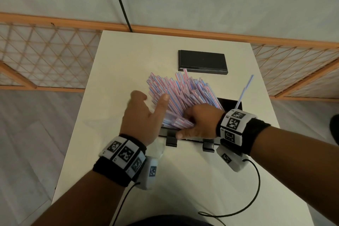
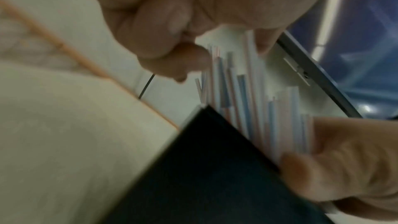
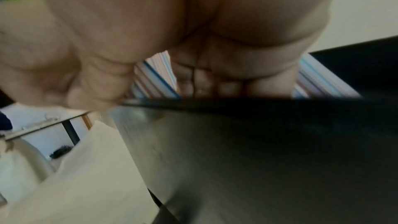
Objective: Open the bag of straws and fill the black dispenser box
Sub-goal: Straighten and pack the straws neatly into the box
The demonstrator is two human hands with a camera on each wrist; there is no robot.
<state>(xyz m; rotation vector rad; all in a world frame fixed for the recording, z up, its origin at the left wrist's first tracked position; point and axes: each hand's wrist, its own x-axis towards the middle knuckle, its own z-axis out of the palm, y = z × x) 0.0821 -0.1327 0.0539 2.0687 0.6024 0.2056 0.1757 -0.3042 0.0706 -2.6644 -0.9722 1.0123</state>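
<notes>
Straws half-seated in dispenser, fanned and loose.
Right hand (image 1: 200, 119) fingers curl around straws (image 1: 183, 90) in black dispenser box (image 1: 231, 103) on desk (image 1: 128, 180); left hand (image 1: 143, 115) fingers spread, steadying. Risk: bundle tips leftward, spilling. One stray straw (image 1: 244, 91) leans right; lid (image 1: 202, 61) lies behind.

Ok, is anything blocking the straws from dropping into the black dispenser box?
Nothing visible does. The lid lies apart at the table's far end, so the box is open. The straws already stand tilted in it, with the right hand gripping their lower ends and the left hand open beside them.
</notes>
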